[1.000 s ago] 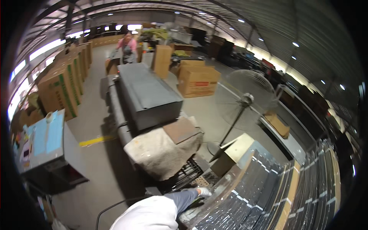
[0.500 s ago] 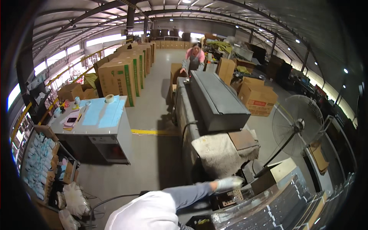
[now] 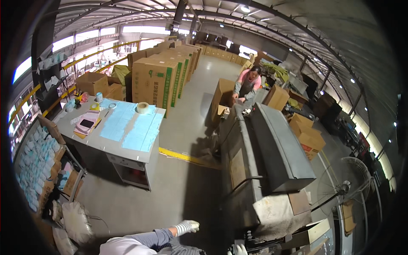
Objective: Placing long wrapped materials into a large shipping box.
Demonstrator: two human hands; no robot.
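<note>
My left hand (image 3: pixel 187 227), in a white glove with a striped cuff, is held out over the floor at the lower middle. Its fingers are stretched out and nothing shows in them. Only the gloved fingers of my right hand (image 3: pixel 239 250) come into the picture at the lower edge, beside dark machine parts; what they touch is cut off. Right of my hands stands a long grey machine (image 3: pixel 280 144), with a pale cloth (image 3: pixel 274 214) and a brown board (image 3: pixel 299 202) draped over its near end.
Left stands a grey desk (image 3: pixel 85 142) with blue sheets, a tape roll (image 3: pixel 143 108) and a phone (image 3: pixel 86 123). Tall cartons (image 3: pixel 148 85) line the aisle. A co-worker (image 3: pixel 248 83) leans beside a cardboard box (image 3: pixel 222 97) at the machine's far end. A large fan (image 3: pixel 346 185) stands right.
My view has turned left, so the scene sits further right. My left arm has drawn back from the machine's near end. The co-worker now bends lower, with both hands together near the box.
</note>
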